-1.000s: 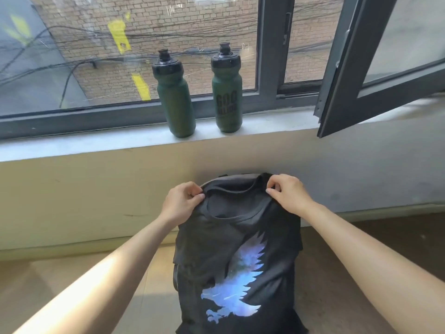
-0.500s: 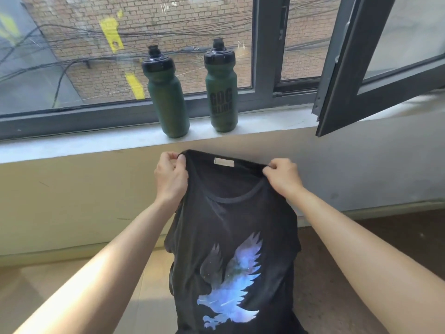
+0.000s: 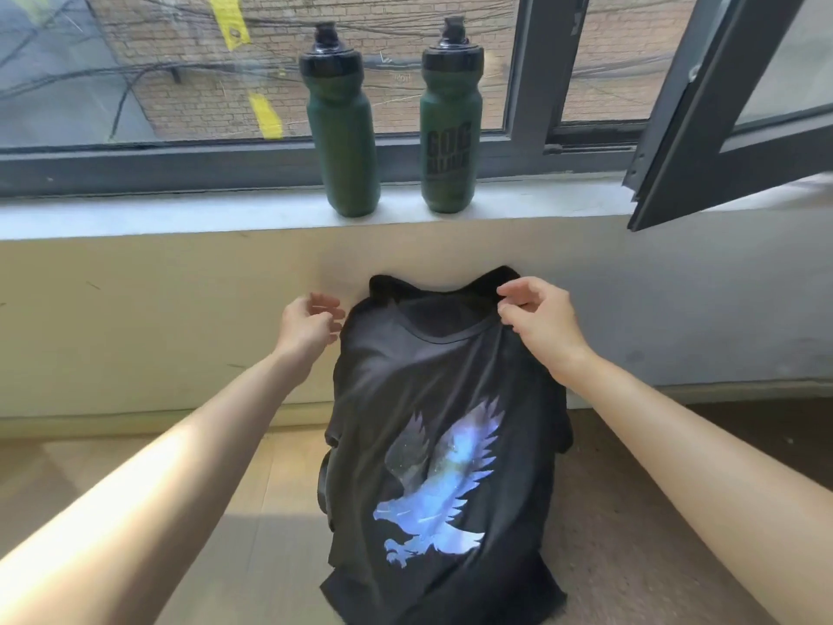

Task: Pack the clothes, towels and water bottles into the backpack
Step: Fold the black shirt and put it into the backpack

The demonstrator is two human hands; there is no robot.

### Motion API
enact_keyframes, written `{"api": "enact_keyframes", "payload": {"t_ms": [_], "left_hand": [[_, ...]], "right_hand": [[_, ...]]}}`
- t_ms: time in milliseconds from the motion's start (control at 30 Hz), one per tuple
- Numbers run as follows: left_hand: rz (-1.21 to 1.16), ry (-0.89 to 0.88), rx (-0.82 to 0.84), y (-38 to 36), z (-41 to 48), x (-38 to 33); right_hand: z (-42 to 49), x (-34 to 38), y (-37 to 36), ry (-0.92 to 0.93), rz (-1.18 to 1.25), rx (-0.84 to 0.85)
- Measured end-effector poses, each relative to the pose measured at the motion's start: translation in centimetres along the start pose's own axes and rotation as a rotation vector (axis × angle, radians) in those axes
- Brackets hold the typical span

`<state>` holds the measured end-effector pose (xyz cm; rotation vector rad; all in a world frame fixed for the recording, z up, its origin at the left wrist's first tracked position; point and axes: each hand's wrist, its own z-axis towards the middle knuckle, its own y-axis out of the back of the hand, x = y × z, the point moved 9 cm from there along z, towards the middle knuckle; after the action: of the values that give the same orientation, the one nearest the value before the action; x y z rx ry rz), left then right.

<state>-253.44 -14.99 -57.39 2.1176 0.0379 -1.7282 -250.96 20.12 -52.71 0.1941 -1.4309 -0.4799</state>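
Observation:
A black T-shirt (image 3: 432, 390) with a blue eagle print lies draped over an upright bulky shape against the wall below the window. A dark edge of the backpack (image 3: 322, 482) shows at the shirt's left side; the rest is hidden. My left hand (image 3: 306, 327) hovers just off the shirt's left shoulder, fingers loosely curled, holding nothing. My right hand (image 3: 541, 322) pinches the shirt's right shoulder by the collar. Two dark green water bottles stand upright on the windowsill, the left bottle (image 3: 342, 128) plain and the right bottle (image 3: 448, 128) lettered.
The pale windowsill (image 3: 180, 214) runs across the view above the shirt. An open dark window sash (image 3: 703, 128) juts into the room at the upper right. Wooden floor (image 3: 225, 512) lies left of the shirt, darker floor to the right.
The shirt was held up by both shoulders and has come down to drape over the shape by the wall. My left hand has let go of its shoulder.

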Motion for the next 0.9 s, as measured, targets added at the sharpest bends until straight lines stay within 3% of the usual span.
{"api": "enact_keyframes", "payload": {"t_ms": [200, 367, 533, 667, 900], "left_hand": [[0.228, 0.178, 0.335, -0.5, -0.7, 7.5], [0.126, 0.206, 0.451, -1.7, -0.8, 9.3], [0.073, 0.199, 0.519, -2.9, -0.3, 10.3], [0.114, 0.152, 0.566, -1.8, 0.4, 10.8], [-0.172, 0.222, 0.523, -0.5, 0.3, 10.5]], "right_hand": [[-5.1, 6.2, -8.6, 0.374, -0.271, 0.344], [-6.3, 8.8, -15.8, 0.651, -0.538, 0.463], [-4.0, 6.7, -18.8, 0.582, -0.858, 0.502], [-3.7, 5.6, -19.3, 0.602, -0.971, 0.521], [-3.9, 4.9, -19.7, 0.643, -1.134, 0.522]]}}
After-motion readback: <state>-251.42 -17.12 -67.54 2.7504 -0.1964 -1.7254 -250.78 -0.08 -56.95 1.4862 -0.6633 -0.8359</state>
